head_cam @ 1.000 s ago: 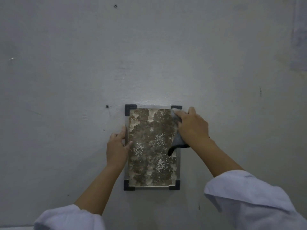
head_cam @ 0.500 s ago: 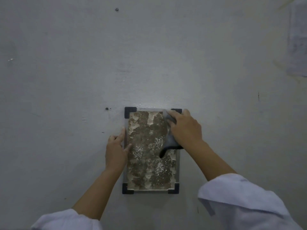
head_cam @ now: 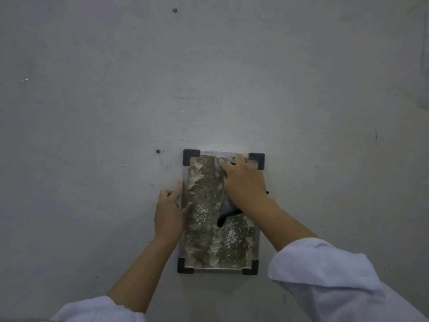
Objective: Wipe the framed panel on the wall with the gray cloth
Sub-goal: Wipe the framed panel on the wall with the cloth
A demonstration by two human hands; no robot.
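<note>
The framed panel point(head_cam: 204, 238) hangs on the wall, a mottled brown and white sheet with black corner pieces and a pale metal rim. My right hand point(head_cam: 243, 182) presses the gray cloth point(head_cam: 226, 209) flat against the panel's upper middle; a dark tail of the cloth hangs out below the palm. My left hand point(head_cam: 168, 212) grips the panel's left edge, thumb on the front face and fingers on the wall side.
The gray wall point(head_cam: 209, 77) fills the view. A small screw point(head_cam: 157, 151) sits left of the panel's top corner, another screw point(head_cam: 174, 10) higher up. White sleeves point(head_cam: 336, 282) cover both forearms at the bottom.
My right hand has slid the cloth leftward along the panel's top, from the top right corner toward the middle. The left hand has stayed on the left edge.
</note>
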